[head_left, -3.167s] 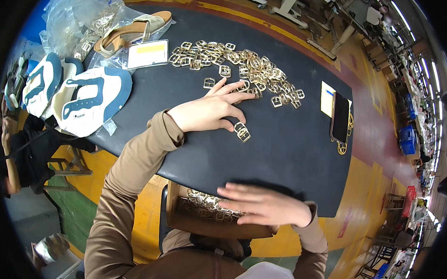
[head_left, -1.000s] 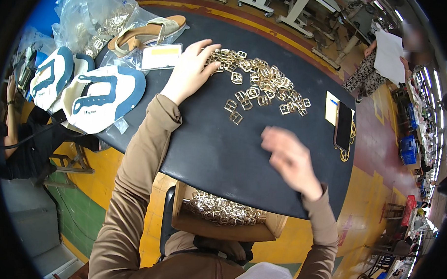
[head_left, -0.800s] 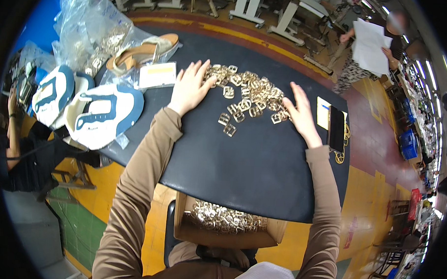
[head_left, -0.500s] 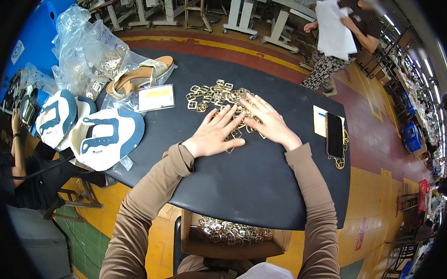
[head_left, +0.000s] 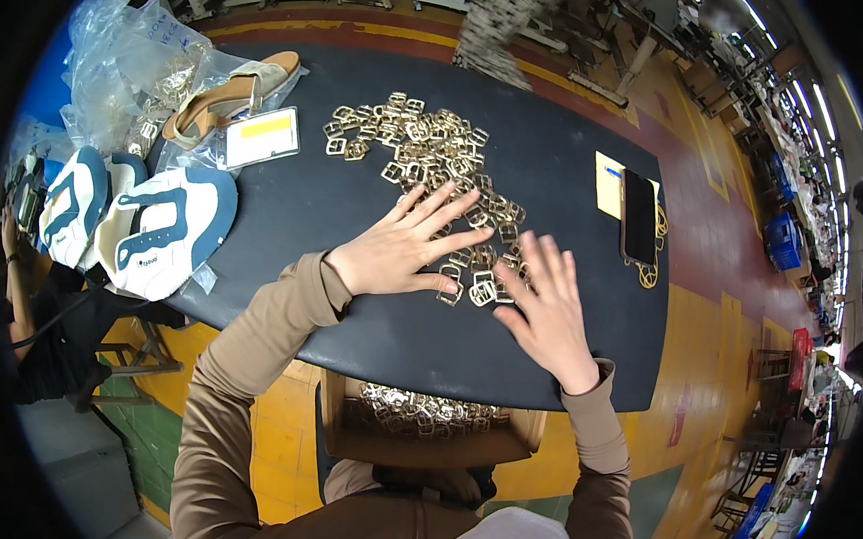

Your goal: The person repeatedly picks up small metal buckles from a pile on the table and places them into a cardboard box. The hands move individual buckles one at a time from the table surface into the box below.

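A loose pile of gold-coloured metal buckles [head_left: 436, 141] is spread over the dark table [head_left: 429, 341]. My left hand [head_left: 404, 240] lies with fingers spread on the near left part of the pile, its thumb beside a few buckles. My right hand [head_left: 549, 312] is open at the pile's near right edge, fingers apart and slightly blurred, with its fingertips by the nearest buckles. Below the table's front edge, a cardboard box [head_left: 425, 448] over my lap holds many more buckles [head_left: 431, 412].
At the left lie a tan sandal [head_left: 209, 110], a card in a clear holder [head_left: 262, 137], plastic bags [head_left: 125, 54] and white-and-blue shoe uppers [head_left: 172, 227]. A phone [head_left: 639, 218] rests on yellow paper at the right. People are at the left and beyond the table.
My right hand has drawn back toward me and to the right, and buckles now trail nearer the front edge. The walking person has moved left along the far side. The view has shifted slightly.
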Demonstrator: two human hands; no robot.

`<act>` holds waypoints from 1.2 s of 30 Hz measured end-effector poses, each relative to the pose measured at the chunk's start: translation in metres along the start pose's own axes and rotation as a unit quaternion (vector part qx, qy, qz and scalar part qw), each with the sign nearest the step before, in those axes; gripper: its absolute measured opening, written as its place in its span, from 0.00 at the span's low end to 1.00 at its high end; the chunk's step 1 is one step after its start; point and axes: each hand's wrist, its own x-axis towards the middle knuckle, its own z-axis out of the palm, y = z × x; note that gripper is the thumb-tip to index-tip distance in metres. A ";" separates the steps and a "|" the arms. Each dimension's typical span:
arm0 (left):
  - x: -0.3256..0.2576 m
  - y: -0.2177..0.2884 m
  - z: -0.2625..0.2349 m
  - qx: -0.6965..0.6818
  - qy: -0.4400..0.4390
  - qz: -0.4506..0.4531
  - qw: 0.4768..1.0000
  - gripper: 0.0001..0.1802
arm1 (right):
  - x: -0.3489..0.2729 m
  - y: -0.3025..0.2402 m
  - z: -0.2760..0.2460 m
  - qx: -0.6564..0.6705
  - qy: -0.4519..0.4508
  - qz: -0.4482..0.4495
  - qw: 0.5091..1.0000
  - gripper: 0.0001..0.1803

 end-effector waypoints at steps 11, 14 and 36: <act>-0.001 0.006 -0.012 -0.001 -0.026 -0.020 0.999 0.30 | -0.058 -0.032 -0.015 0.058 -0.133 0.037 0.989 0.27; 0.002 0.015 -0.011 -0.020 -0.023 -0.014 0.999 0.34 | -0.066 -0.028 -0.021 0.141 -0.034 0.073 0.987 0.25; 0.008 0.028 -0.014 -0.086 0.038 0.104 0.990 0.19 | -0.057 0.005 -0.013 0.145 0.010 0.122 0.982 0.18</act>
